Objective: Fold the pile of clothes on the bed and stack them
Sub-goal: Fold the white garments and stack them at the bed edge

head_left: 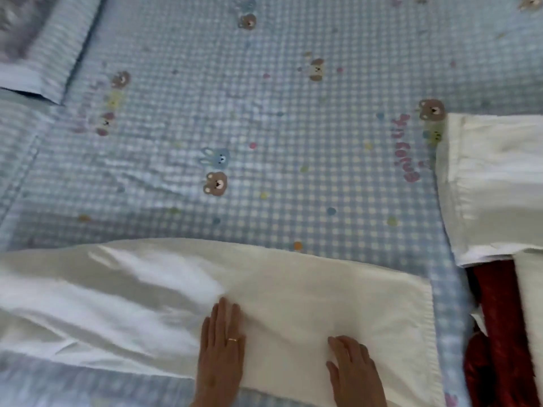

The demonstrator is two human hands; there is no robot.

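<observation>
Fingers (226, 315) of my left hand (220, 348) lie flat and together, empty, on 1 white garment (293, 289) spread across the checked bed (264, 113); my right hand (352, 371) presses beside it, fingers slightly spread. Right of them I count 1 folded white piece (493, 186) and 1 red cloth (499, 318).

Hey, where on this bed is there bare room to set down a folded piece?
The checked bedspread lies bare between the pillow upper left, the white garment under both hands, and the folded white stack. The right edge is crowded: stack, red garment.
</observation>
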